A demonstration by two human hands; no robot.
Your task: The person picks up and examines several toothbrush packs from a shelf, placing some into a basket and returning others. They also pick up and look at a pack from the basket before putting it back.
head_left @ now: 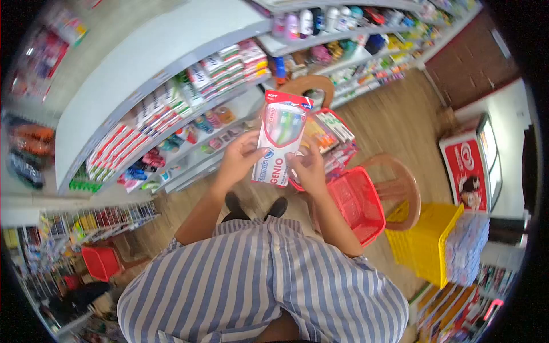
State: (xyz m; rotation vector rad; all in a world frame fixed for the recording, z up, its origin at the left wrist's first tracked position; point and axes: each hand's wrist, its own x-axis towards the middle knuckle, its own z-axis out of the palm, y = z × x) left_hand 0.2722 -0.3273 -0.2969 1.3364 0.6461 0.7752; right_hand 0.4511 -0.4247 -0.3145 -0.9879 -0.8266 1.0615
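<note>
A toothbrush pack (280,137) with a red top, a clear window and the word GENIO is held upright in front of the shelves. My left hand (243,153) pinches its left edge, thumb on the front. On its lower right edge, my right hand (309,168) is closed with the thumb on the front. Just behind the pack and to the right, a red basket holding packaged goods (334,137) is partly hidden by the pack and my right hand. Below that basket is another red basket (357,206), whose inside shows bare red plastic.
Curved shelves with toothpaste boxes (117,146) run along the left and top. Brown plastic chairs (409,191) stand at the right, near yellow baskets (423,243) and a red and white freezer (469,171). A red basket (101,263) sits at lower left.
</note>
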